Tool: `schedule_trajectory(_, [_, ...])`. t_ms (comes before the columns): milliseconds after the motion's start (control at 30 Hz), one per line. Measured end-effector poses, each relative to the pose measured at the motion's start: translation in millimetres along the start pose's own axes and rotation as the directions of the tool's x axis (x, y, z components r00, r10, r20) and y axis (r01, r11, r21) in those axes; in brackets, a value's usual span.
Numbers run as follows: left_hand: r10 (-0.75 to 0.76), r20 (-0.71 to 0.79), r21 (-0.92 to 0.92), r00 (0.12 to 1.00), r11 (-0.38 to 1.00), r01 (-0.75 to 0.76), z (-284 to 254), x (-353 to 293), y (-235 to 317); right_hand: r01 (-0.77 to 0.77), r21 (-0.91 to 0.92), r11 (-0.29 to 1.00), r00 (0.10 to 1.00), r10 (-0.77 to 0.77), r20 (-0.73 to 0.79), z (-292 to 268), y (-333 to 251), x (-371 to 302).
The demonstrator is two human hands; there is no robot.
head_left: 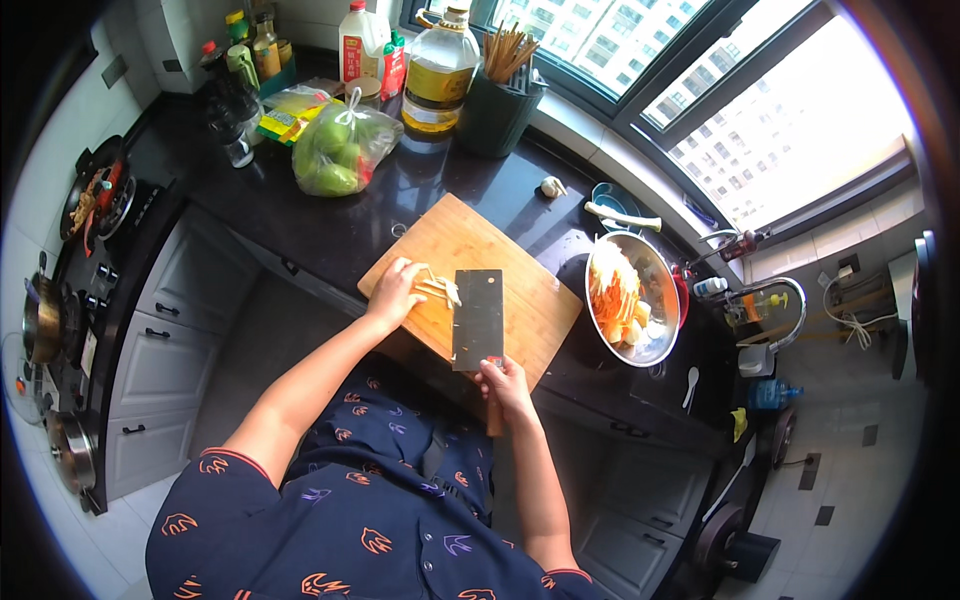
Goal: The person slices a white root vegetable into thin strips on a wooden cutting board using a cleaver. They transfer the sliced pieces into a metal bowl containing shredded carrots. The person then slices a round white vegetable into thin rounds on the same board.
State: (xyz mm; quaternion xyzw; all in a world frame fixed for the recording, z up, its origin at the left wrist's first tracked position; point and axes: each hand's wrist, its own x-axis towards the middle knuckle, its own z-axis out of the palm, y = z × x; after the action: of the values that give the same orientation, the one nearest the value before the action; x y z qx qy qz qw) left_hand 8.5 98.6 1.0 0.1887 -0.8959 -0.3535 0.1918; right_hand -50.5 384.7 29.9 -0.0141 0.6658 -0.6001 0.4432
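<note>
Counter: a dark polished stone worktop (330,235) was run under the window | Window: a wide dark-framed window (700,90) was lit by bright daylight, with pale tower blocks seen outside | Cabinets: grey panelled drawer fronts (165,350) were fitted below | Floor: pale tiles (840,470) were laid | Wall: white tiles (60,150) were seen behind the black hob (75,300).

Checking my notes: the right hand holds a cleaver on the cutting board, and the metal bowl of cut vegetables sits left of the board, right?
Not quite. In the head view the bowl sits right of the board, not left. The right hand does hold the cleaver on it.
</note>
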Motion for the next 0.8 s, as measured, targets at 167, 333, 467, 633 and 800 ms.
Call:
schedule_trajectory(167, [-0.106, 0.031, -0.018, 0.994, 0.994, 0.106, -2.7, -5.2, -14.6, -0.005, -0.011, 1.000, 0.999, 0.006, 0.048, 17.3, -2.9, 8.2])
schedule_trajectory(333, [-0.154, 0.034, -0.229, 0.988, 0.961, 0.158, 14.8, 1.8, -11.8, -0.002, -0.060, 0.998, 0.997, 0.007, 0.073, 37.1, -1.4, 12.8])
schedule_trajectory(467, [-0.114, 0.028, -0.199, 0.993, 0.973, 0.118, 21.6, 10.6, -5.1, -0.002, -0.027, 1.000, 0.997, 0.005, 0.080, 41.1, -4.5, 10.6])
schedule_trajectory(633, [-0.055, 0.068, -0.220, 0.996, 0.973, 0.068, 20.4, 13.3, 20.7, -0.051, 0.063, 0.997, 0.992, 0.044, 0.120, 33.6, -3.7, 5.6])
schedule_trajectory(800, [0.110, -0.077, -0.181, 0.991, 0.976, -0.122, -22.7, 9.1, 64.5, -0.100, 0.289, 0.952, 0.993, 0.075, 0.095, 8.5, 3.6, -15.9])
